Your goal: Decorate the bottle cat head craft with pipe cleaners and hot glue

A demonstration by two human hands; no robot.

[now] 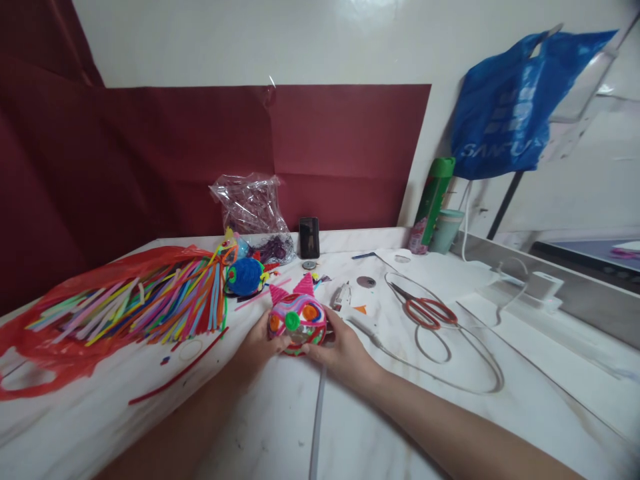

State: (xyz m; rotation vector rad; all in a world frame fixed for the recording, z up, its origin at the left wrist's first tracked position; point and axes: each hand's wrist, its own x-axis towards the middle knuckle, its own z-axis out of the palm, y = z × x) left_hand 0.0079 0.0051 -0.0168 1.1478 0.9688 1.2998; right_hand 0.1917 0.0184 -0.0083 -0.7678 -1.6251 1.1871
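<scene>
Between my two hands is a round craft animal head wound with colourful pipe cleaners. It has pink pointed ears, orange eyes and a green nose, and part of its lower front looks bare and shiny. My left hand grips its left side, thumb across the lower front. On the other side my right hand grips it with the thumb at the bottom edge. The fingers behind it are hidden. Just beyond lies a glue gun, close to a small orange scrap. A single red pipe cleaner rests left of my left hand.
Pipe cleaners are heaped on a red plastic bag at left, beside a blue wrapped ball figure. Red-handled scissors and a looping white cable lie right. Behind stand a phone, green can and cup.
</scene>
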